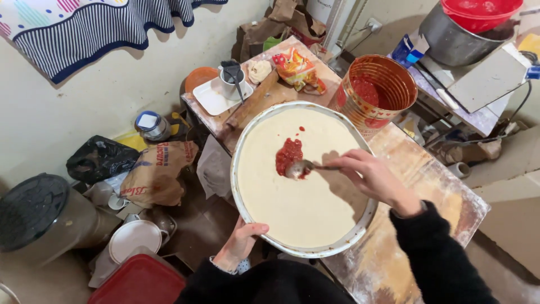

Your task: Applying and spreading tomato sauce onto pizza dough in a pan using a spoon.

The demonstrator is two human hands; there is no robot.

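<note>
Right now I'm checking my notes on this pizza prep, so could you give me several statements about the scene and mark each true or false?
1. The right hand holds a spoon over the dough. True.
2. The left hand grips the pan rim. True.
3. Red sauce covers the whole dough. False: only a small patch near the middle.
4. The big can lies tipped over. False: it stands upright, open.
5. The rolling pin lies in the pan. False: it lies beside it.

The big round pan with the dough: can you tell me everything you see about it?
The round pan is wide, shallow and pale metal, with a thin raised rim. Smooth cream dough fills it edge to edge. A dollop of red tomato sauce sits near the middle, with a few red drips above it. The right hand holds a spoon in the sauce. The left hand grips the near rim. The pan rests on a floury wooden table.
</note>
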